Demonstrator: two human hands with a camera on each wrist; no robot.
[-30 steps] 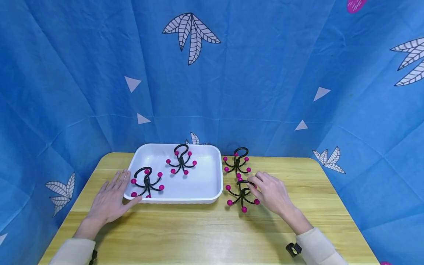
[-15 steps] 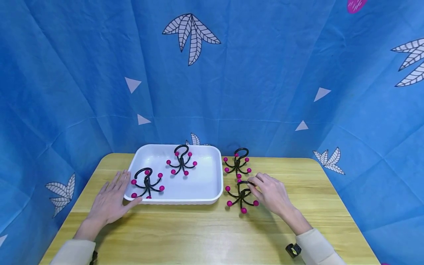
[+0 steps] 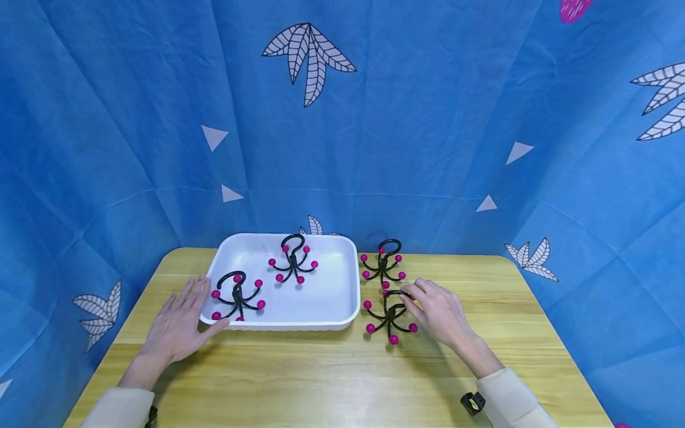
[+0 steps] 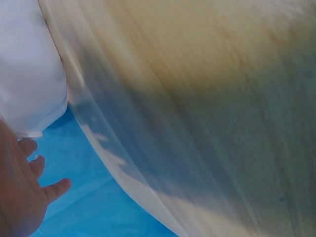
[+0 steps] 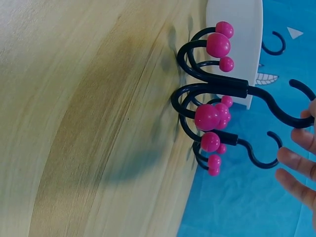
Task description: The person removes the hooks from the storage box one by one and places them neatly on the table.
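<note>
My right hand (image 3: 436, 310) pinches the curved top of a black hanger hook (image 3: 391, 316), which has several arms tipped with pink balls. It stands upright right of the white tray (image 3: 321, 306); whether its arms touch the table I cannot tell. Just behind it is a matching hanger hook (image 3: 382, 263). Two more, a front-left hanger hook (image 3: 238, 293) and a rear hanger hook (image 3: 292, 261), stand inside the tray. My left hand (image 3: 179, 321) lies with straight fingers along the tray's left side, thumb at its front corner. The right wrist view shows the pinched hook's stem (image 5: 237, 88) close up.
A wooden table (image 3: 299, 380) bears everything. Blue patterned cloth (image 3: 342, 142) hangs behind it and along both sides. The tray stands near the table's back edge. A small black device (image 3: 473, 403) sits at the right cuff.
The pinched hanger hook has shifted very slightly left. Both hands and the other hanger hooks stay almost where they were.
</note>
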